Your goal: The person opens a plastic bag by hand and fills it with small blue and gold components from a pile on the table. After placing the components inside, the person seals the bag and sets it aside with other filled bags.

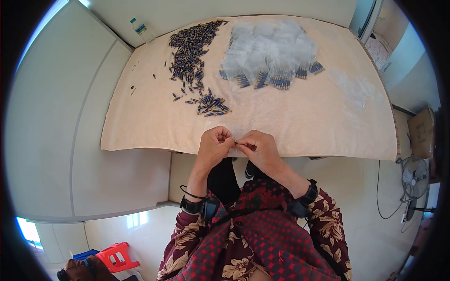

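My left hand [215, 146] and my right hand [260, 149] meet at the table's near edge, both with fingers pinched. Between the fingertips shows a small dark piece [236, 143], mostly covered; the right thumb and forefinger grip it. What the left fingertips hold is hidden. Just beyond the hands lies a small cluster of blue-and-brass cylindrical pieces [212, 104]. A larger heap of the same pieces [190, 49] spreads behind it. At the back right, clear plastic bags [267, 44] overlap in a pile, with rows of blue-and-brass pieces inside their near ends.
A cream cloth [154, 117] covers the table. More clear bags [358, 89] lie at the right. A plastic bottle [142, 30] stands at the back left. White panels [61, 117] border the left side. A fan [415, 178], carton [422, 132] and red stool [117, 257] are on the floor.
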